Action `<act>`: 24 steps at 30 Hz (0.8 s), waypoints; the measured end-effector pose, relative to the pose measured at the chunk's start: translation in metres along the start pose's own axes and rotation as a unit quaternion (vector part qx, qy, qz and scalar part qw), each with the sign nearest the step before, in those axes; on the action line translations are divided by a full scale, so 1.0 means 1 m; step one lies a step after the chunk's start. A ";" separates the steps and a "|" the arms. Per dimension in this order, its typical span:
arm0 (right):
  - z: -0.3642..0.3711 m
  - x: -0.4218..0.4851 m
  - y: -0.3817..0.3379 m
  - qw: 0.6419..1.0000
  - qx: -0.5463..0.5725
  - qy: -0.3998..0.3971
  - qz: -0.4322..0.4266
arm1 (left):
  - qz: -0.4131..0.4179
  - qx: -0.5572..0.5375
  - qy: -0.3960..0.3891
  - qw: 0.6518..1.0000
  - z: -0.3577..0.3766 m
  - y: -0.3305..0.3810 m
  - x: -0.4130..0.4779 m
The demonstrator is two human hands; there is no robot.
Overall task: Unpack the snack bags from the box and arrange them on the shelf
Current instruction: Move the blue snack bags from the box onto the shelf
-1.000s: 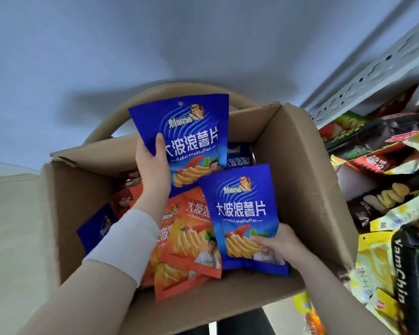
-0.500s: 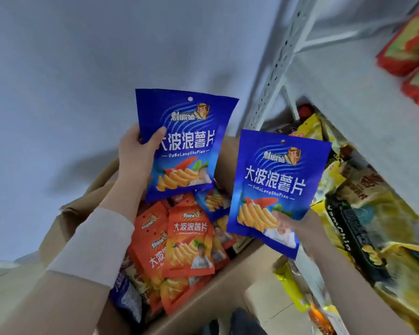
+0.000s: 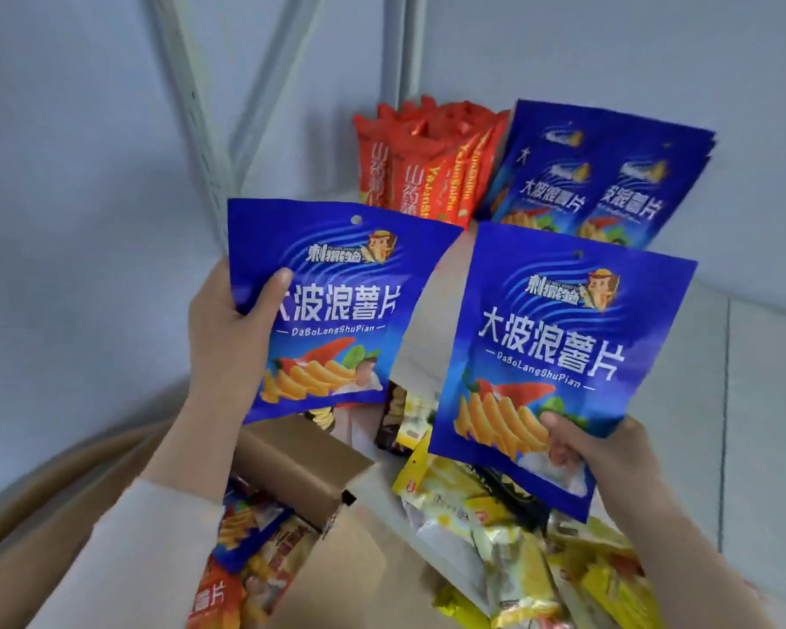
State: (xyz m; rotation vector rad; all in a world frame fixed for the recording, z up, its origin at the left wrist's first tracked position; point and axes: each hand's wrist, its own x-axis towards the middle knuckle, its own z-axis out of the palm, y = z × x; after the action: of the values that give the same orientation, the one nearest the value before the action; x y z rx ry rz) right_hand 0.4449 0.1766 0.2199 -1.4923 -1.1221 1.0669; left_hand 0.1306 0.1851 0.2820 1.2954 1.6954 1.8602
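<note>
My left hand [image 3: 228, 338] grips the left edge of a blue chip bag [image 3: 332, 306], thumb on its front. My right hand [image 3: 604, 451] pinches the bottom right corner of a second blue chip bag [image 3: 559, 356]. Both bags are held upright in the air in front of the shelf. On the upper shelf board [image 3: 754, 320] behind them stand a row of the same blue bags [image 3: 609, 183] and red bags [image 3: 427, 165] to their left. The cardboard box [image 3: 300, 465] is below, at bottom left, with orange and blue bags [image 3: 246, 547] inside.
A grey perforated shelf upright [image 3: 196, 111] rises at the left of the shelf, with a wall behind. The lower shelf at bottom right is packed with yellow snack bags [image 3: 509, 528]. My cream sleeve [image 3: 123, 556] covers the box's left side.
Both hands have lifted the two blue bags up out of the box, and my view has swung up and right to the upper shelf with red and blue bags.
</note>
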 end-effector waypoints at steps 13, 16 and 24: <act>-0.147 0.076 -0.008 0.982 0.040 0.181 -0.030 | 0.047 -0.061 -0.116 0.990 0.229 0.021 0.013; -0.143 0.112 -0.012 0.980 0.031 0.194 -0.028 | 0.056 -0.056 -0.137 0.987 0.265 0.014 0.039; -0.095 0.229 -0.033 0.978 0.025 0.204 -0.027 | 0.035 -0.053 -0.187 0.980 0.349 -0.032 0.131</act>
State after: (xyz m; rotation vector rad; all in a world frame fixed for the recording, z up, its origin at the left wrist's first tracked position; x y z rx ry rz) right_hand 0.5773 0.3869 0.2458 -1.5434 -0.8330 0.7028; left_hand 0.3177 0.5093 0.2681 1.5616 1.3529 1.5914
